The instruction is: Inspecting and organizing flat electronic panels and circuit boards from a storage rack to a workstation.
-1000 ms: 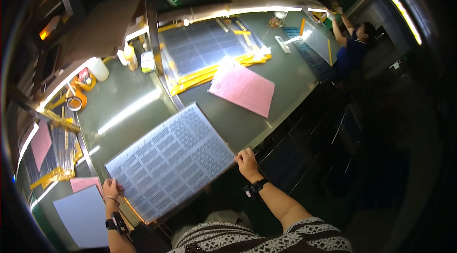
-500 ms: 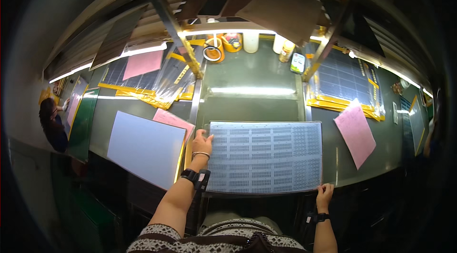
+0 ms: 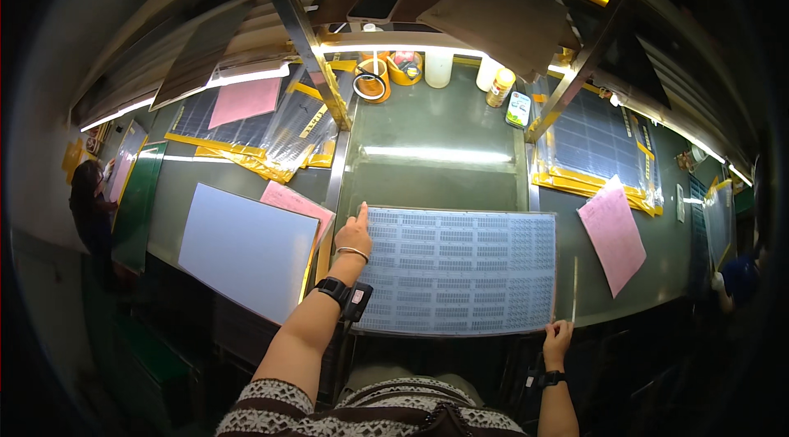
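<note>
Bench: glossy green top (image 3: 436, 182) before us, mirroring a light streak.
Room: dim; lit tube (image 3: 403, 49) over the bench's back, a person (image 3: 89, 198) at its left end.
Panel (image 3: 460, 272): at the bench's near edge; pale blue, rectangular, dark marks in blocks.
Our left hand (image 3: 353, 240): index outstretched at its far-left corner; whether pinching, we cannot tell.
Our right hand (image 3: 558, 342): pinching its near-right corner.

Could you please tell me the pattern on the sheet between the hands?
Rows of dark marks on a pale blue sheet; head view.

A green bench (image 3: 436, 129) spanned mid-frame. On it lay a patterned panel (image 3: 460, 272), lower centre, and a pink sheet (image 3: 612, 240), right.
</note>
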### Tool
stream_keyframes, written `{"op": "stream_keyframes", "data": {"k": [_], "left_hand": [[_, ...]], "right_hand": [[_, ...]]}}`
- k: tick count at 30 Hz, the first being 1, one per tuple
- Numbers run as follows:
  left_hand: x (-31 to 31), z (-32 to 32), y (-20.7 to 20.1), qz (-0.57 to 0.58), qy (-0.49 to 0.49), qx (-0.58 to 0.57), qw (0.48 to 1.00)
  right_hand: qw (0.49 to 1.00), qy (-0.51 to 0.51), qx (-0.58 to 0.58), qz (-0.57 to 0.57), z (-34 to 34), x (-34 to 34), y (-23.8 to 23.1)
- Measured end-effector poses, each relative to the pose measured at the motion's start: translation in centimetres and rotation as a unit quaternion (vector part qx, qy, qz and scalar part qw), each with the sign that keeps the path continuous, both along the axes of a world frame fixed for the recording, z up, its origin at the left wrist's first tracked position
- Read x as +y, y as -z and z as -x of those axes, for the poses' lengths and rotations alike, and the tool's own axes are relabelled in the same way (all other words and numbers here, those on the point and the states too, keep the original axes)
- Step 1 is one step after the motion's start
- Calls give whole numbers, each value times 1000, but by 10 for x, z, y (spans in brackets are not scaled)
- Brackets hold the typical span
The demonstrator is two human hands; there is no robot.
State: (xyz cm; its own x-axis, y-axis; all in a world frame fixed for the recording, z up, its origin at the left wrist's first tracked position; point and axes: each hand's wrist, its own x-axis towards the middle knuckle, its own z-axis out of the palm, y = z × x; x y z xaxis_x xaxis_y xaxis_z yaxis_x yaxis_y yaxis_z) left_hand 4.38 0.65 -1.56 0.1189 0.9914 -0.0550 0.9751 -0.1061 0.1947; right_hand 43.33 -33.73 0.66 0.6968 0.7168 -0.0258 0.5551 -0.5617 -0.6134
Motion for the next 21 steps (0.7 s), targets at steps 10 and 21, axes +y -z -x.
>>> {"op": "stream_keyframes", "data": {"k": [10,21], "left_hand": [[7,-6,-13,-83,107,159,978],[-10,-9,-20,-193,142,88,967]], "right_hand": [[989,-43,-144,7,-1,12,-16],[915,-202,-348,14,-55,205,5]]}}
